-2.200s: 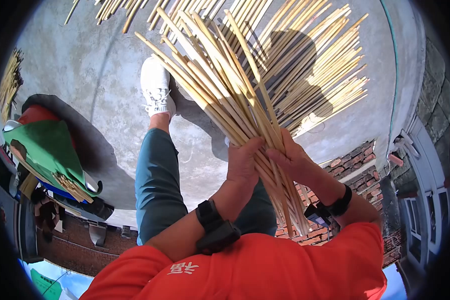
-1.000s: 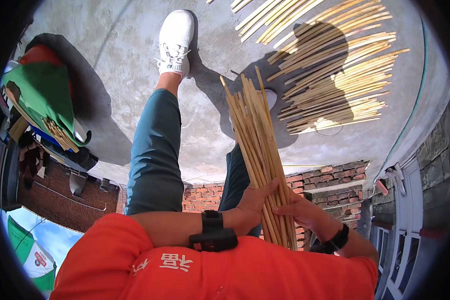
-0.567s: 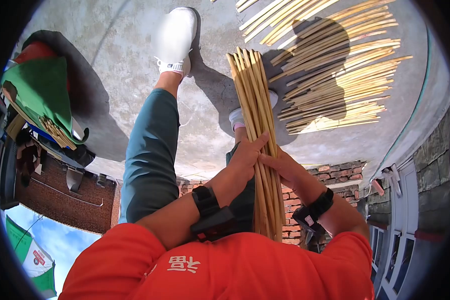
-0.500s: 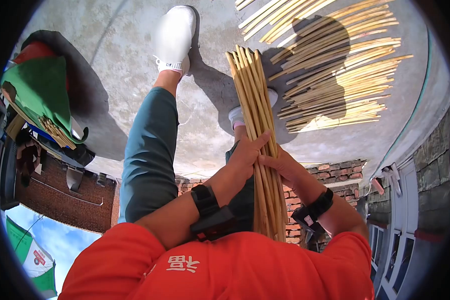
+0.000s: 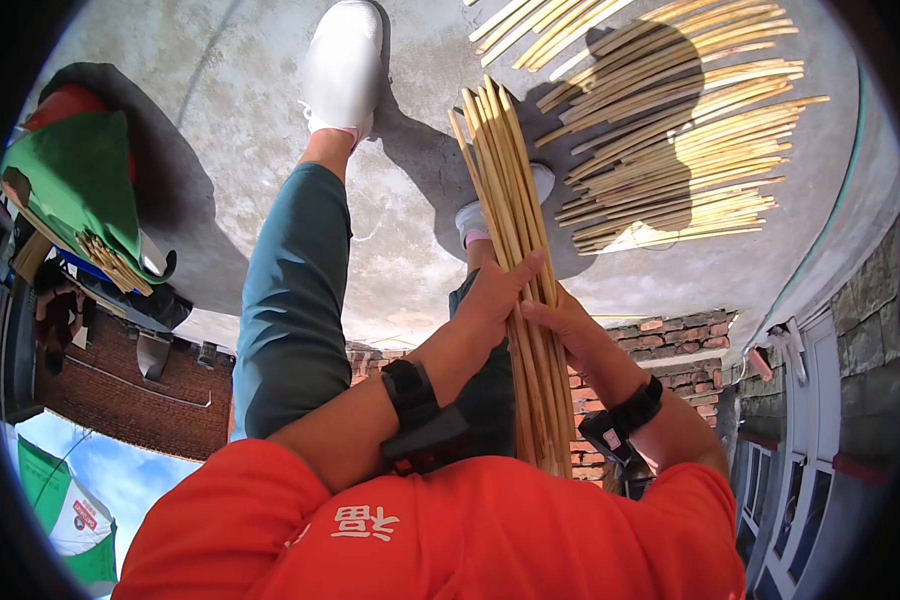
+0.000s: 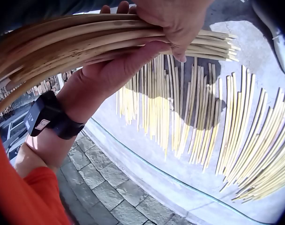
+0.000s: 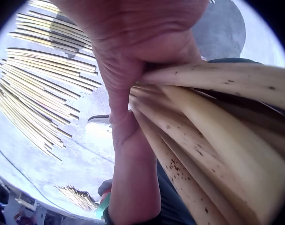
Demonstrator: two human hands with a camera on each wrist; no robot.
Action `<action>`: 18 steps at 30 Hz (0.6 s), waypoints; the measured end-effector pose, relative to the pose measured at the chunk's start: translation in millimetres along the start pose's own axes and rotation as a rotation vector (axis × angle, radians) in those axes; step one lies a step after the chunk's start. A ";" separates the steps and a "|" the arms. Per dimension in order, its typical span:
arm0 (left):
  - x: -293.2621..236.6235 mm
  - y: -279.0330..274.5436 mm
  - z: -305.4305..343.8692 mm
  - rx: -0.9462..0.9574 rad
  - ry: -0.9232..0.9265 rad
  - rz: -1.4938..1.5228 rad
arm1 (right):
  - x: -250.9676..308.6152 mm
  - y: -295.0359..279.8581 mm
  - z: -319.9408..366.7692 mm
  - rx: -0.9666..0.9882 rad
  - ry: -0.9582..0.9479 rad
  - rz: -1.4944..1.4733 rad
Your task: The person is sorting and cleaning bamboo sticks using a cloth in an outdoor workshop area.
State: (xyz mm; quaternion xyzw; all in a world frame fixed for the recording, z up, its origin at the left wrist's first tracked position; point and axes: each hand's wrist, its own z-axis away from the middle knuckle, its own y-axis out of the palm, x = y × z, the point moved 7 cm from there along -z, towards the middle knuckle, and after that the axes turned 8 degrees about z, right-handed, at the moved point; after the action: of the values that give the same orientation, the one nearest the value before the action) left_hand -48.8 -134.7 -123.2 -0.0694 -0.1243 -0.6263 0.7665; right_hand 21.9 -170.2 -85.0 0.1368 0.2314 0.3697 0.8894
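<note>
A bundle of long, thin, pale wooden sticks [image 5: 505, 190] points away from my body, its near ends close to the red shirt. My left hand [image 5: 492, 298] grips it from the left side, thumb across the top. From the right, my right hand [image 5: 578, 328] holds the same bundle slightly nearer the body, its thumb also laid over the sticks. The two hands are close together. In the right wrist view, brown specks mark the near part of the held sticks [image 7: 189, 140]. The far ends lie fairly close together in the left wrist view.
Many similar sticks [image 5: 690, 150] lie in rows on the concrete floor [image 5: 410, 260] at the right, partly in shadow. A green cloth [image 5: 75, 180] covers something at the left. A white shoe [image 5: 345, 65] stands ahead, and a brick wall [image 5: 695, 335] is at the right.
The bundle was fanned out over the floor sticks, then drawn toward the body and gathered narrower. Since then both hands have moved away from the body, and the far ends look more even.
</note>
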 end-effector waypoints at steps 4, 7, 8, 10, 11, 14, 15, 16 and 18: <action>-1.5 11.1 8.6 0.022 -0.045 -0.005 | 11.8 5.5 2.3 -0.018 -0.082 0.114; 1.8 5.6 0.3 0.027 0.031 -0.090 | 1.6 1.3 0.3 0.054 0.071 0.031; 4.3 2.7 -2.0 0.027 0.038 -0.090 | 0.3 -1.6 -1.1 0.059 0.069 0.035; 10.5 -0.1 -3.0 0.013 -0.030 -0.048 | -8.1 -5.0 -1.6 0.085 0.145 0.006; 10.6 -0.2 -4.8 0.014 -0.025 -0.051 | -7.4 -6.2 -2.6 0.089 0.141 0.007; 13.4 1.7 -3.6 0.035 -0.030 0.006 | -8.6 -10.0 -0.4 0.079 0.147 0.004; 14.4 2.0 -3.4 0.018 -0.051 0.060 | -7.1 -11.6 0.2 0.089 0.147 -0.006; 16.3 1.8 -2.9 0.000 -0.075 0.113 | -7.2 -12.7 0.3 0.098 0.149 -0.018; 17.3 1.0 -4.7 -0.006 -0.071 0.126 | -10.4 -16.4 -1.5 0.112 0.150 -0.010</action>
State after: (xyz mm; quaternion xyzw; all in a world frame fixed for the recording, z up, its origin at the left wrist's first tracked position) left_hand -44.2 -152.0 -122.8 -0.1015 -0.1449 -0.5741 0.7994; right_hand 24.5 -188.9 -89.8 0.1568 0.3184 0.3609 0.8624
